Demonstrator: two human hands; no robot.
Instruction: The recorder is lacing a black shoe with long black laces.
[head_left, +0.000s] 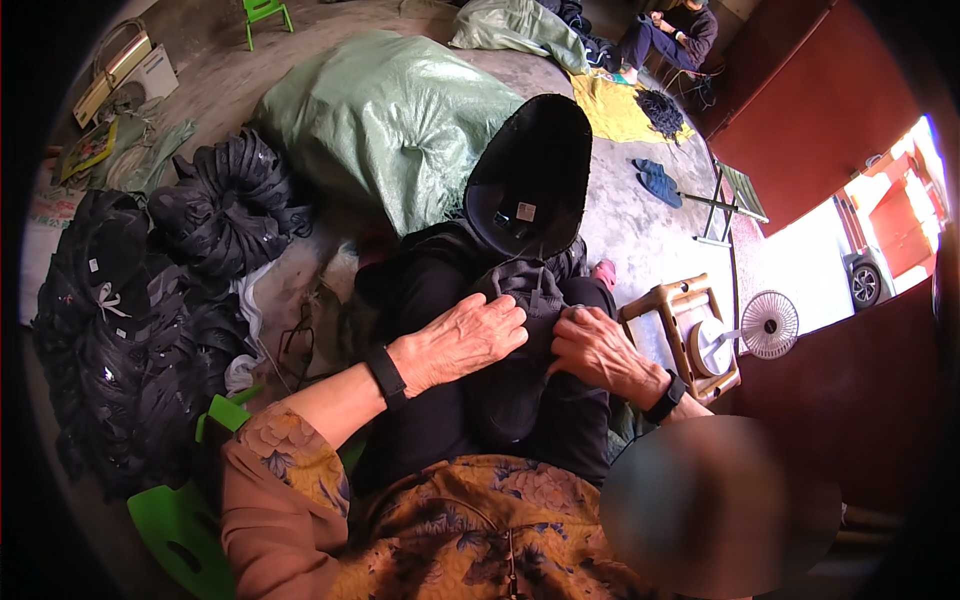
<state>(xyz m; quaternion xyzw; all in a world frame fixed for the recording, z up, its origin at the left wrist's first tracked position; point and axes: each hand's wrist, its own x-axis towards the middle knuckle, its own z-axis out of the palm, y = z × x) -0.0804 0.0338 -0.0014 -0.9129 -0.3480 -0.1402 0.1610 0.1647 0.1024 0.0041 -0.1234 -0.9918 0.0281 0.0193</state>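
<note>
At frame left, stacked black caps (130,350) are lying heaped. At centre, the left hand (460,345) is pinching the upper left edge of a black fabric cap (505,405), its fingertips partly hidden. The cap is resting on the lap (570,425) between both hands, its long axis running up and down the frame, rounded end pointing toward the lower edge. Above it, a black tub (528,185) is presenting its opening. The right hand (600,350) is grasping the cap's right edge; both are touching it, neither lying nearer. Farther right, a white fan (770,325) is standing.
</note>
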